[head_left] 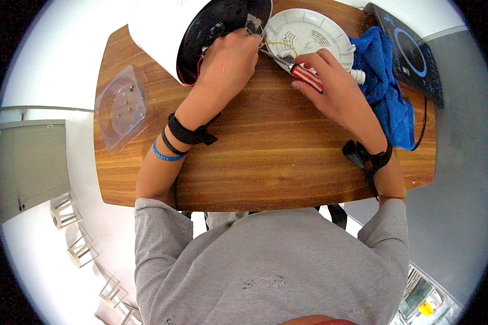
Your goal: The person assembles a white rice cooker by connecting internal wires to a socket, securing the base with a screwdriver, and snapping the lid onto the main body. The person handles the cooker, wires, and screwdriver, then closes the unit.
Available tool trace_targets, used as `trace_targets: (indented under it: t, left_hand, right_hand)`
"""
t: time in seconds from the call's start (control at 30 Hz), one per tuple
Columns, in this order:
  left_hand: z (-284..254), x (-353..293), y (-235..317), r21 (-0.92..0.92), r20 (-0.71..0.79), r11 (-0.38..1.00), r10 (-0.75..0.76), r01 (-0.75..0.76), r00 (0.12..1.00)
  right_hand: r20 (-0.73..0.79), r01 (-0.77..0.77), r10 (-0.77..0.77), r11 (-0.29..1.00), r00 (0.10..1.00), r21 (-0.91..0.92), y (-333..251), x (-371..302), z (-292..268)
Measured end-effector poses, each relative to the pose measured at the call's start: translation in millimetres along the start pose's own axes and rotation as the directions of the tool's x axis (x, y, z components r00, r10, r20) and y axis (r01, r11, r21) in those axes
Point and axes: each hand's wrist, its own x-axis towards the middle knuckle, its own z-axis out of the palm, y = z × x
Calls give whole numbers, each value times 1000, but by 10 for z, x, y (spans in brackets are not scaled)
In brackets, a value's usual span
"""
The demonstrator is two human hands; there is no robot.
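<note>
A white housing [165, 32] lay tipped at the far edge of the wooden table [255, 168], its black-lined opening toward the person. The left hand [229, 60] reached into that opening, its fingers curled; the fingertips were hidden, so what they pinched, if anything, could not be told. The back of this hand blocked much of the view inside. The right hand [336, 89] had its fingers and thumb closed about the red-and-white handle of a slim tool [307, 77], whose metal shaft pointed left toward the opening; its tip was too small to make out.

Just right of the housing lay a round white cover [328, 35] with vent slots, its near edge partly behind the right hand. A thin yellow-green wire [279, 43] crossed between the two. A white cylindrical piece [358, 76] showed beside that hand, and a crumpled blue cloth [378, 81] crowded the space to its right. Beyond the cloth was a black panel [409, 54] with a blue ring, a black cable [424, 124] running near it. Well apart on the left, a clear plastic tray [114, 122] held several small metal pieces [127, 102].
</note>
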Motion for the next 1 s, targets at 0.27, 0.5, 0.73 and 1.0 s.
trace_targets:
  t: [0.27,0.5,0.73,1.0]
  left_hand:
    - [-69,-15,-14,-47,19,999,15,-14,1000]
    - [-84,-29,-19,-71,-28,996,50,-52,998]
    - [-100,1,-8,-105,-62,994,34,-40,998]
    - [-192,22,49,-74,-23,997,3,-5,1000]
  right_hand:
    - [111,-67,71,997,991,-39,-7,-20,-137]
    - [379,-29,47,998,924,-52,-44,-64,-200]
    - [466,72,-57,997,883,-14,-2,-87,-139]
    - [484,158,-130,987,866,-16,16,-110,-117]
